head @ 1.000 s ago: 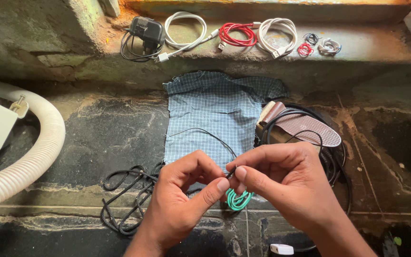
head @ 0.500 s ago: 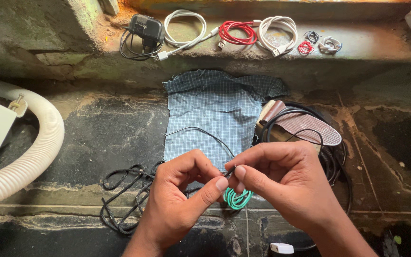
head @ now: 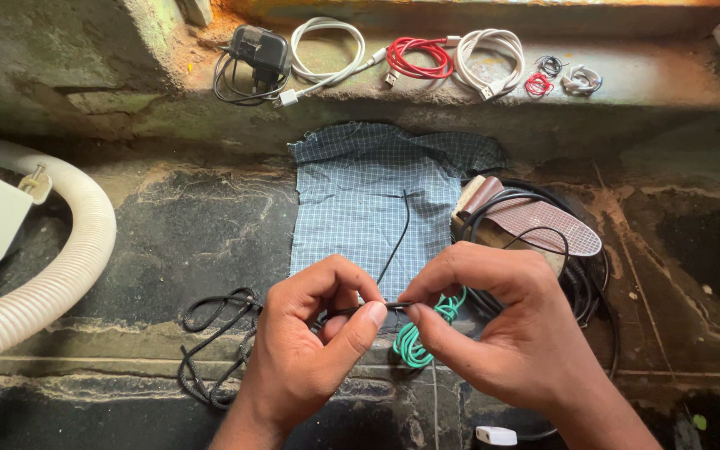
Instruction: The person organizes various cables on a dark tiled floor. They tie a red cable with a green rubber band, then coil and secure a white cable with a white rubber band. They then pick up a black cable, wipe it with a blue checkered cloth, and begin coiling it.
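At lower centre, the left hand (head: pixel 310 350) and right hand (head: pixel 502 333) pinch a thin black wire (head: pixel 395 250) over the checked cloth (head: pixel 368 200), a green coil (head: pixel 414 342) dangling; finished coiled cables (head: pixel 427 54) line the upper ledge, tangled black cord (head: pixel 210 342) remains.

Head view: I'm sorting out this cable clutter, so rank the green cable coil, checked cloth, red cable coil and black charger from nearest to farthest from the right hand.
1. Green cable coil, just under the right hand.
2. Checked cloth, spread just beyond the fingers.
3. Red cable coil, on the ledge, straight ahead.
4. Black charger, on the ledge, farther left.
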